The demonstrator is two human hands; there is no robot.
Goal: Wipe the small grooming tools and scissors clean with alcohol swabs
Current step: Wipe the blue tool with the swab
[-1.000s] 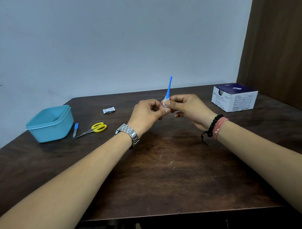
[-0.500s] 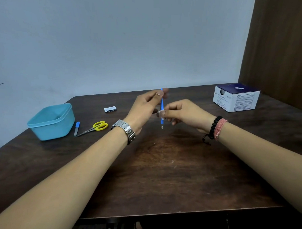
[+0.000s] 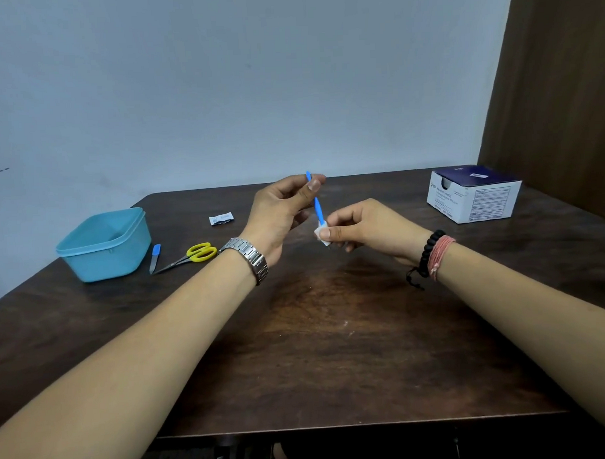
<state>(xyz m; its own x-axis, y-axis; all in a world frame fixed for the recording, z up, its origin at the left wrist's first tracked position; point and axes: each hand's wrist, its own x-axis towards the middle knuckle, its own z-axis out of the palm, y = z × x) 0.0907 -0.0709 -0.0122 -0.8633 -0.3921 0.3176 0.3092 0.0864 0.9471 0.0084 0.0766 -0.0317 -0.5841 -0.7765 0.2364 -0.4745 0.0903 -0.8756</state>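
Observation:
A thin blue grooming tool [image 3: 316, 204] stands nearly upright above the table's middle. My left hand [image 3: 280, 213] pinches its top end between thumb and fingers. My right hand [image 3: 366, 227] pinches a small white alcohol swab [image 3: 322, 233] folded round the tool's lower end. Yellow-handled scissors [image 3: 192, 256] lie flat on the table at the left. Beside them lies a small tool with a blue handle and a metal tip [image 3: 155, 257].
A light blue plastic tub [image 3: 104, 245] stands at the left of the dark wooden table [image 3: 332, 331]. A torn white swab wrapper [image 3: 221, 219] lies behind the scissors. A white and navy box of swabs [image 3: 473, 194] sits at the far right.
The blue tool was flipped from pointing up out of both hands to hanging from my left hand. My right hand with the swab slid down to its lower end.

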